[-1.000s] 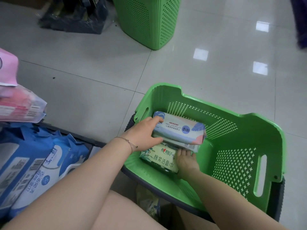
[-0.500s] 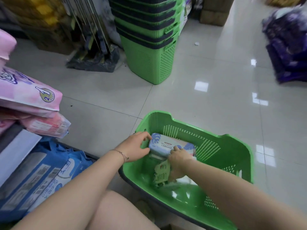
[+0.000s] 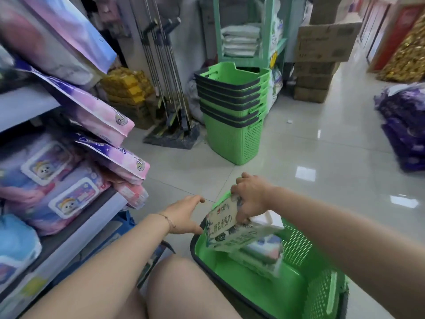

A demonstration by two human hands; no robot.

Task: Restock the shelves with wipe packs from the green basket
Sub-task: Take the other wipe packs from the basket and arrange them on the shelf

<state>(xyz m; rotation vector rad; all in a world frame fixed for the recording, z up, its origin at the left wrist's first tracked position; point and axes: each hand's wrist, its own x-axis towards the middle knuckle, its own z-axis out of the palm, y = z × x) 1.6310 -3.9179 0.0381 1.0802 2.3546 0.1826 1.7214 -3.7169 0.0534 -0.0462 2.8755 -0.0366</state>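
Note:
The green basket (image 3: 253,288) stands on the floor at the lower right. My right hand (image 3: 251,195) grips the top edge of a white and green wipe pack (image 3: 226,231) and holds it tilted above the basket's near left corner. My left hand (image 3: 184,215) hovers open just left of that pack, fingers spread, at most brushing it. A pale blue and pink pack (image 3: 264,252) still lies in the basket under the raised one. The shelves (image 3: 76,229) at the left carry pink and purple wipe packs (image 3: 57,192).
A stack of green baskets (image 3: 232,107) stands on the tiled floor ahead. Mops and a dustpan (image 3: 170,125) lean behind it. Cardboard boxes (image 3: 319,63) are piled at the back right, purple packs (image 3: 404,132) at the far right. My knee (image 3: 184,286) is beside the basket.
My right hand has lifted the white and green pack up out of the basket. My left hand has let go of the blue pack and come out. The view has tilted up.

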